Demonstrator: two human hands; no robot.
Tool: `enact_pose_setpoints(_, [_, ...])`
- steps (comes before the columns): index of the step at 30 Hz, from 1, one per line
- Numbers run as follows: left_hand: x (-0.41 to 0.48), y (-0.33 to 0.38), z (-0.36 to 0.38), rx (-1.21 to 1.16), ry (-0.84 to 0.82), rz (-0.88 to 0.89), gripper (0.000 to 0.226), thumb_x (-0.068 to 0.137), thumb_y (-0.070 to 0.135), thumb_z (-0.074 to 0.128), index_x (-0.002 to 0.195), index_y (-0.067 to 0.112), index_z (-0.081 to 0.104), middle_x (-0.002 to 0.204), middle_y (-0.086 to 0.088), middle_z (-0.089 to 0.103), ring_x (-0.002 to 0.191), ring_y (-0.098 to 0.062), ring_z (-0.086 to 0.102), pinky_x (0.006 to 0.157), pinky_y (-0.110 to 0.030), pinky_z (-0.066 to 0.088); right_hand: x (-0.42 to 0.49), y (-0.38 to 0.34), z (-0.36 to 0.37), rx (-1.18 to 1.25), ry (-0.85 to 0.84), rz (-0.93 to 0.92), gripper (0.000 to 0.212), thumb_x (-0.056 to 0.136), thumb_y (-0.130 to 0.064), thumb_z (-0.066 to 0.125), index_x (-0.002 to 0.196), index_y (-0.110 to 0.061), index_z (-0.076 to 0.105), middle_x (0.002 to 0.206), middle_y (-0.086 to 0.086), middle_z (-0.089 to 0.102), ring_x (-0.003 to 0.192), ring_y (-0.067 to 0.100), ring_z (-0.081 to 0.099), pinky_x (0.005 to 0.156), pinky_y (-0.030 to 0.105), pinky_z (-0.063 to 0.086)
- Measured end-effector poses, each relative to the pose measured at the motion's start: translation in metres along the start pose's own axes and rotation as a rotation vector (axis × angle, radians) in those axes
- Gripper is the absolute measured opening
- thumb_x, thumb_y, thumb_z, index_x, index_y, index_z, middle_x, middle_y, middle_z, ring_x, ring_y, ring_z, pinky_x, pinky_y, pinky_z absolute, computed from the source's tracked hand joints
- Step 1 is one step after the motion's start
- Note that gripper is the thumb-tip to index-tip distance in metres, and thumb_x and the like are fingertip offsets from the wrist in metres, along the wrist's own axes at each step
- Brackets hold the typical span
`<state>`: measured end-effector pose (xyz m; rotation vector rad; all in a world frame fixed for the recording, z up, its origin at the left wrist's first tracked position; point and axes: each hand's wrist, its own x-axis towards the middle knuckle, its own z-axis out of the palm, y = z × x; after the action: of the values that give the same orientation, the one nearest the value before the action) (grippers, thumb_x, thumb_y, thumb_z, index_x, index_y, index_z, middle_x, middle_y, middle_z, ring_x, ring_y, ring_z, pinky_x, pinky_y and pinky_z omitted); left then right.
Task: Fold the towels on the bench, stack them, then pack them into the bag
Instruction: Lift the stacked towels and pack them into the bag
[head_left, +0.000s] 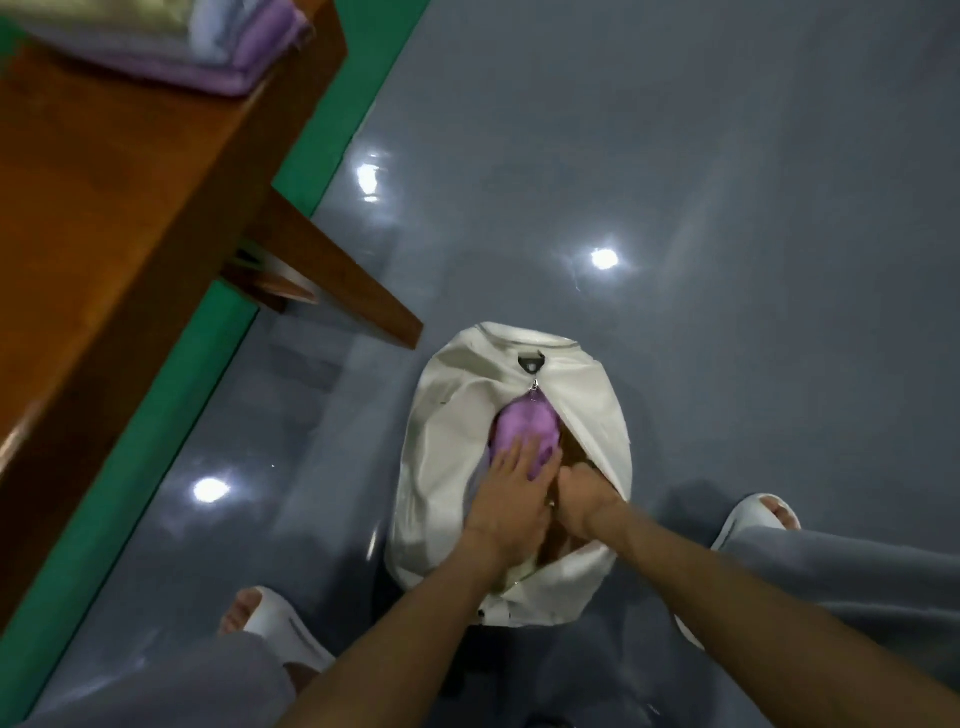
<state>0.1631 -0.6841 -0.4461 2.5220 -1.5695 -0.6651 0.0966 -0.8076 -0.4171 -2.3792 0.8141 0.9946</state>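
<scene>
L-hand (511, 499) fingers spread on purple towel (524, 423), R-hand (584, 499) fingers unclear inside white bag (452, 410), glossy grey floor (675, 208)

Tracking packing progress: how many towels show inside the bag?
1: a purple towel in the open white bag, pressed by the left hand; more may lie hidden beneath.

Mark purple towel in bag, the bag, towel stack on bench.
purple towel (522, 421): head view, exposed top surface.
bag (452, 415): head view, white side panel.
towel stack (218, 75): head view, purple lower towel.
</scene>
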Motion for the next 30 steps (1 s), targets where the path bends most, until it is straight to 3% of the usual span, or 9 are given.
enact_pose_setpoints(3, [-0.026,0.001,-0.053,-0.115,0.045,0.024,0.075,0.099,0.032,0.051,0.164,0.02,0.016,0.17,-0.011,0.018,0.158,-0.031,0.014,0.129,-0.042,0.009,-0.007,-0.009,-0.015,0.077,0.049,-0.053,0.024,0.097,-0.021,0.057,0.113,-0.006,0.067,0.117,0.015,0.071,0.104,0.031,0.069,0.088,0.033,0.051])
enact_pose_setpoints(6, [-0.052,-0.009,-0.1,-0.169,0.11,0.055,0.079,0.092,0.046,0.054,0.16,0.014,0.031,0.166,-0.012,0.031,0.154,-0.032,0.027,0.126,-0.041,0.018,-0.022,-0.01,-0.03,-0.014,0.026,-0.084,0.019,0.089,-0.033,0.07,0.093,-0.015,0.063,0.111,0.012,0.072,0.1,0.029,0.068,0.081,0.03,0.05])
enact_pose_setpoints(9, [-0.079,-0.03,-0.153,-0.129,0.344,0.028,0.08,0.086,0.054,0.055,0.154,0.012,0.044,0.157,-0.014,0.046,0.145,-0.034,0.044,0.118,-0.047,0.039,-0.05,-0.019,-0.062,0.007,0.066,-0.092,0.052,0.072,-0.061,0.081,0.096,-0.019,0.061,0.105,0.006,0.068,0.093,0.025,0.063,0.077,0.031,0.048])
enact_pose_setpoints(11, [-0.102,-0.044,-0.201,-0.08,0.456,-0.059,0.083,0.089,0.06,0.057,0.158,0.017,0.038,0.161,-0.012,0.04,0.148,-0.032,0.038,0.119,-0.045,0.035,-0.069,-0.035,-0.093,0.041,0.149,-0.141,0.076,0.062,-0.075,0.078,0.109,-0.018,0.063,0.109,0.003,0.067,0.098,0.024,0.062,0.083,0.033,0.05])
enact_pose_setpoints(15, [-0.139,-0.088,-0.296,-0.005,0.694,-0.274,0.091,0.088,0.077,0.051,0.161,0.026,0.03,0.164,-0.006,0.037,0.149,-0.026,0.035,0.119,-0.047,0.037,-0.098,-0.094,-0.169,0.244,0.358,-0.294,0.146,0.037,-0.101,0.062,0.155,-0.019,0.036,0.157,0.005,0.041,0.143,0.028,0.041,0.116,0.043,0.038])
enact_pose_setpoints(18, [-0.148,-0.126,-0.353,-0.095,0.772,-0.462,0.095,0.086,0.084,0.046,0.162,0.032,0.024,0.166,-0.006,0.031,0.149,-0.029,0.034,0.117,-0.05,0.038,-0.12,-0.148,-0.228,0.39,0.423,-0.393,0.154,0.039,-0.1,0.066,0.162,-0.022,0.017,0.169,0.004,0.018,0.154,0.027,0.021,0.123,0.048,0.027])
enact_pose_setpoints(22, [-0.133,-0.169,-0.397,-0.452,0.916,-0.603,0.103,0.08,0.089,0.05,0.162,0.033,0.023,0.165,-0.006,0.033,0.149,-0.028,0.035,0.119,-0.054,0.035,-0.123,-0.215,-0.296,0.656,0.459,-0.486,0.135,0.06,-0.085,0.072,0.163,-0.021,0.012,0.17,0.003,0.017,0.154,0.026,0.024,0.123,0.048,0.028])
enact_pose_setpoints(26, [-0.089,-0.205,-0.43,-1.163,1.029,-0.747,0.124,0.065,0.087,0.068,0.161,0.024,0.02,0.161,-0.011,0.038,0.14,-0.036,0.046,0.112,-0.057,0.042,-0.098,-0.269,-0.35,0.907,0.401,-0.547,0.105,0.083,-0.074,0.064,0.161,-0.02,0.017,0.166,0.005,0.026,0.147,0.027,0.034,0.114,0.042,0.031])
enact_pose_setpoints(30, [-0.048,-0.224,-0.458,-1.671,1.068,-0.77,0.086,0.078,0.067,0.076,0.135,0.012,0.041,0.118,-0.008,0.058,0.114,-0.031,0.059,0.103,-0.05,0.05,-0.058,-0.304,-0.393,1.027,0.341,-0.52,0.137,0.049,-0.102,0.055,0.159,-0.026,0.025,0.164,0.004,0.032,0.144,0.029,0.039,0.115,0.059,0.032])
